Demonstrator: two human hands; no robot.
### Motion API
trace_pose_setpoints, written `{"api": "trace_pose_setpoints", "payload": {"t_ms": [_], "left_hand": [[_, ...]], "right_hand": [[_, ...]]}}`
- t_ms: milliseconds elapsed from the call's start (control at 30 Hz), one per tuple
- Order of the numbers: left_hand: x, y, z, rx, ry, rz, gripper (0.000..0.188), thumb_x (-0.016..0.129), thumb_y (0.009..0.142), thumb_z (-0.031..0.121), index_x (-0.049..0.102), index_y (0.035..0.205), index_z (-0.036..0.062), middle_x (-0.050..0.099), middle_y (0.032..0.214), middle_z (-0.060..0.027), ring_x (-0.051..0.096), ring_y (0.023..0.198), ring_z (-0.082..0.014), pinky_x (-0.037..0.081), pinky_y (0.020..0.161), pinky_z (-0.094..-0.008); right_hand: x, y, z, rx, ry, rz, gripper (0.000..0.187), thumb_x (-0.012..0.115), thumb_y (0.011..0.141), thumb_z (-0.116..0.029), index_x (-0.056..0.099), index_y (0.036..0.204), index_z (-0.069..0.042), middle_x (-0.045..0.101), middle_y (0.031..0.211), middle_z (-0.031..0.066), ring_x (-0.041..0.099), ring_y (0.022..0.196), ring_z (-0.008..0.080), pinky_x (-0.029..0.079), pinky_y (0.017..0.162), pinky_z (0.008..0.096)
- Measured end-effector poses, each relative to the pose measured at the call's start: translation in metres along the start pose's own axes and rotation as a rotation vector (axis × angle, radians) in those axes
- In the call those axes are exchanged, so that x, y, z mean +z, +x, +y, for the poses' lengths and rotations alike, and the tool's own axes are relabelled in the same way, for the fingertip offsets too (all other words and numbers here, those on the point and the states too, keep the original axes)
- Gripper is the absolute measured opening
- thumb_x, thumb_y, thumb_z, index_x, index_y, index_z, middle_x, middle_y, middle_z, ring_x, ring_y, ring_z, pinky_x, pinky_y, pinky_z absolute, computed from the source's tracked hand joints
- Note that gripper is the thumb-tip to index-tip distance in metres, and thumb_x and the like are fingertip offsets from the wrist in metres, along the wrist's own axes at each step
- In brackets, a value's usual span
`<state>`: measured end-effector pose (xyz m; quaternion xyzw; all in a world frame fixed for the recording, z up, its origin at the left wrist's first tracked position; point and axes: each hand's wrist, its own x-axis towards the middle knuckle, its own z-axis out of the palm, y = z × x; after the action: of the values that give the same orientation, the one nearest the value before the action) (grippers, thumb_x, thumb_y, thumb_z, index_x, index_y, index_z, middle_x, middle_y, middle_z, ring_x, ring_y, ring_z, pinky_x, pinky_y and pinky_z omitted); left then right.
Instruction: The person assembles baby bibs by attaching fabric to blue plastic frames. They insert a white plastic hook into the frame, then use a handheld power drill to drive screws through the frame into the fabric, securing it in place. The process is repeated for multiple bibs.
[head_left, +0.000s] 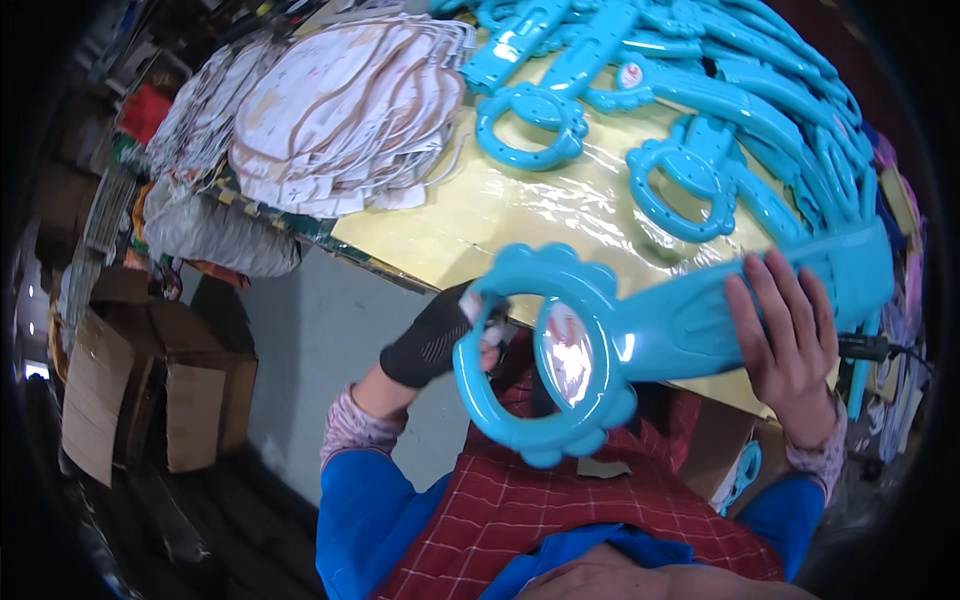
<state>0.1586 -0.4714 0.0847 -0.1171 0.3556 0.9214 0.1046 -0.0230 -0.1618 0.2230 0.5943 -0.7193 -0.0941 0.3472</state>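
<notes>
A long turquoise plastic part point(680, 325) is held tilted in front of me. At one end it has a scalloped ring with a shiny oval disc on the ring's inner edge. My left hand point(440, 335), in a black fingerless glove, grips the outer side of the ring; some of its fingers show through the opening. Something small and pale shows by those fingers, too unclear to name. My right hand point(785, 335), bare, lies over the broad end of the part with its fingers wrapped across the top. Its thumb is hidden.
Similar turquoise parts point(690, 180) are heaped on the yellow-covered table point(400, 235). White printed fabric pieces with cords point(340, 110) are stacked at the left. A black tool with a cable point(865, 347) is beside my right hand. Open cardboard boxes point(205, 400) stand on the floor.
</notes>
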Motion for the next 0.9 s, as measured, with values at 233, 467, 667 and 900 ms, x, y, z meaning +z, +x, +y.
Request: {"api": "trace_pose_setpoints", "payload": {"t_ms": [233, 467, 667, 900], "left_hand": [[-0.112, 0.058, 0.156, 1.063, 2.054, 1.107, 0.031, 0.065, 0.088, 0.019, 0.064, 0.115, 0.0029, 0.068, 0.107, -0.0168, 0.065, 0.102, -0.0364, 0.052, 0.089, -0.0409], [-0.189, 0.03, 0.231, 0.727, 2.406, 1.036, 0.037, 0.06, 0.09, 0.031, 0.067, 0.112, 0.0034, 0.066, 0.117, -0.0206, 0.063, 0.107, -0.0362, 0.05, 0.094, -0.0462], [-0.012, 0.074, 0.116, 0.983, 1.518, 0.582, 0.045, 0.067, 0.09, 0.013, 0.057, 0.13, -0.0059, 0.066, 0.122, -0.0178, 0.065, 0.108, -0.0216, 0.051, 0.092, -0.0315], [0.141, 0.115, -0.103, 0.875, 2.044, -0.031, 0.039, 0.07, 0.084, 0.015, 0.068, 0.123, 0.0108, 0.059, 0.064, -0.007, 0.06, 0.053, -0.0235, 0.046, 0.05, -0.0365]], "right_hand": [[-0.007, -0.1, 0.002, 0.755, 0.841, -0.257, 0.037, 0.074, 0.075, -0.012, 0.06, 0.106, 0.002, 0.068, 0.093, 0.0138, 0.066, 0.076, 0.0243, 0.051, 0.073, 0.0345], [0.055, -0.255, -0.03, 1.421, 1.589, -0.059, 0.058, 0.074, 0.081, -0.038, 0.058, 0.12, 0.002, 0.063, 0.1, 0.0021, 0.057, 0.089, 0.0121, 0.047, 0.079, 0.0277], [0.077, -0.295, -0.065, 1.53, 1.79, 0.153, 0.06, 0.056, 0.097, -0.047, 0.05, 0.135, -0.001, 0.06, 0.117, 0.0057, 0.058, 0.1, 0.015, 0.048, 0.082, 0.0299], [0.093, -0.23, -0.054, 1.615, 1.591, -0.039, 0.045, 0.062, 0.096, -0.043, 0.065, 0.106, 0.001, 0.063, 0.093, -0.0002, 0.055, 0.083, 0.0068, 0.047, 0.073, 0.0255]]}}
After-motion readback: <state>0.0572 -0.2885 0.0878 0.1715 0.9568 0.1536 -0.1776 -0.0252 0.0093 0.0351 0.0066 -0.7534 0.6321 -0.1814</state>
